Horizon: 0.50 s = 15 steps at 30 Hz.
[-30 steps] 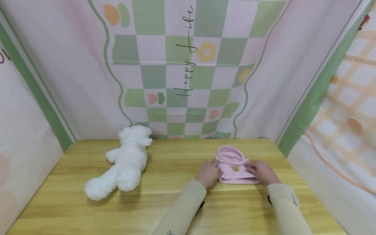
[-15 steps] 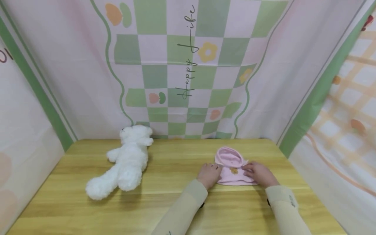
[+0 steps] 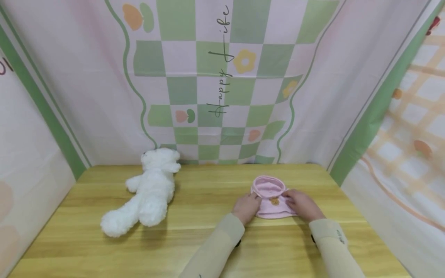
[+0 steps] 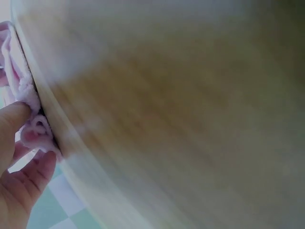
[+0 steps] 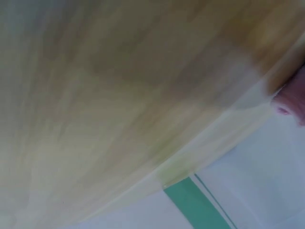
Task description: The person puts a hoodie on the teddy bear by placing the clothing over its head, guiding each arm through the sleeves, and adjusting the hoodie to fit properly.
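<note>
A small pink hooded doll top (image 3: 276, 211) with a brown bear patch lies on the table, its hood opening toward the back. My left hand (image 3: 246, 208) holds its left side. In the left wrist view, the thumb and fingers of the left hand (image 4: 21, 179) pinch the fuzzy pink cloth (image 4: 37, 133). On the opposite side, my right hand (image 3: 305, 205) pinches the garment's right edge near the hood. The right wrist view catches only a bit of pink at its right border; the fingers there are out of sight.
A white plush toy (image 3: 156, 189) lies at the left of the wooden table (image 3: 208, 239), head toward the back edge. Behind the table hangs a green-and-white checked cloth (image 3: 208, 88). Patterned cloths (image 3: 410, 127) flank both sides.
The pink top has shifted slightly left, its hood opening now rounder and more level. My right hand has moved a little left with it, and the left fingers have curled in from lying flatter.
</note>
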Motion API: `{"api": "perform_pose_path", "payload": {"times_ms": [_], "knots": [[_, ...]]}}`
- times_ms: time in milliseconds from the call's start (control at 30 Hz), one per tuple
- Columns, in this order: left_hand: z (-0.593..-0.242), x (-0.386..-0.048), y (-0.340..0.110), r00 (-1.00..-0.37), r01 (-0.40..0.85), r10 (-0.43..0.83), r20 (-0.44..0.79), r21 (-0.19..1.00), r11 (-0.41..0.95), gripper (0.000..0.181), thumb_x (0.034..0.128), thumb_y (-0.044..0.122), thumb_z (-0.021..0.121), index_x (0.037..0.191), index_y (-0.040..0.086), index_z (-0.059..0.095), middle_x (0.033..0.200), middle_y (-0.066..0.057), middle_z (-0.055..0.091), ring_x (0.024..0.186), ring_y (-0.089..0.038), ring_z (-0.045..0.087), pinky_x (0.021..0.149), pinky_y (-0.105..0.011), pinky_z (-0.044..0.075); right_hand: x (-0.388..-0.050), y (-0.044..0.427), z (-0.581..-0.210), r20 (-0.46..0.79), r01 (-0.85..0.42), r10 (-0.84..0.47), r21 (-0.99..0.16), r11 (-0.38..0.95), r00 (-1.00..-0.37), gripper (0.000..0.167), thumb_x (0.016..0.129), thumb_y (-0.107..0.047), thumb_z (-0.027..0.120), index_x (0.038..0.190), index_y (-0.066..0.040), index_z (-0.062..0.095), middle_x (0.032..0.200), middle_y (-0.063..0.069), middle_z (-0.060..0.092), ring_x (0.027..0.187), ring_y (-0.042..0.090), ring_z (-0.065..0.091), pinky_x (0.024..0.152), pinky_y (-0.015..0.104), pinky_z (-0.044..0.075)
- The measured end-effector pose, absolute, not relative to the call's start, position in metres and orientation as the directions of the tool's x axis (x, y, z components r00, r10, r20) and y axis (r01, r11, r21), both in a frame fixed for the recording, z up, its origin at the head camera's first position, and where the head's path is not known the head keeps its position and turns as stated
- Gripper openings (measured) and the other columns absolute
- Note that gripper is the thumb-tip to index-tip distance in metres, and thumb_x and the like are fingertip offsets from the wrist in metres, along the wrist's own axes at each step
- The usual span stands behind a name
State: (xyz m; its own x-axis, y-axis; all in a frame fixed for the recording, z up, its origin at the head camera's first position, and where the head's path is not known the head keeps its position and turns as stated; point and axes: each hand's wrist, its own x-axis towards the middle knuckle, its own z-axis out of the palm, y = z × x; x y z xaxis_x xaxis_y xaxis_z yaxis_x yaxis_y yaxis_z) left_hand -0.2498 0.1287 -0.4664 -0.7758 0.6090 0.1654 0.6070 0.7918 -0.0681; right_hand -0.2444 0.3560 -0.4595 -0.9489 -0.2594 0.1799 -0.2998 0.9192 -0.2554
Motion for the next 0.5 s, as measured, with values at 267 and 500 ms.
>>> {"api": "perform_pose_path", "payload": {"times_ms": [267, 500], "knots": [[-0.462, -0.248, 0.129, -0.790, 0.589, 0.592, 0.157, -0.070, 0.805, 0.027, 0.0973, 0.016, 0.050, 0.122, 0.021, 0.059, 0.119, -0.002, 0.063, 0.100, -0.012, 0.063, 0.077, -0.022, 0.056, -0.246, 0.349, -0.457, 0.218, -0.296, -0.248, -0.231, 0.927, -0.944, 0.020, 0.085, -0.004, 0.064, 0.104, -0.002, 0.069, 0.096, 0.013, 0.069, 0.088, 0.030, 0.066, 0.081, 0.048, 0.055], [-0.469, -0.248, 0.128, -0.796, 0.571, 0.576, 0.188, -0.085, 0.817, 0.026, 0.0969, 0.014, 0.050, 0.121, 0.018, 0.057, 0.121, -0.001, 0.060, 0.096, -0.010, 0.063, 0.075, -0.019, 0.056, -0.246, 0.344, -0.457, 0.346, -0.359, -0.291, -0.153, 0.921, -0.892, 0.015, 0.085, -0.005, 0.067, 0.099, -0.006, 0.071, 0.097, 0.011, 0.071, 0.090, 0.029, 0.067, 0.081, 0.046, 0.056]]}}
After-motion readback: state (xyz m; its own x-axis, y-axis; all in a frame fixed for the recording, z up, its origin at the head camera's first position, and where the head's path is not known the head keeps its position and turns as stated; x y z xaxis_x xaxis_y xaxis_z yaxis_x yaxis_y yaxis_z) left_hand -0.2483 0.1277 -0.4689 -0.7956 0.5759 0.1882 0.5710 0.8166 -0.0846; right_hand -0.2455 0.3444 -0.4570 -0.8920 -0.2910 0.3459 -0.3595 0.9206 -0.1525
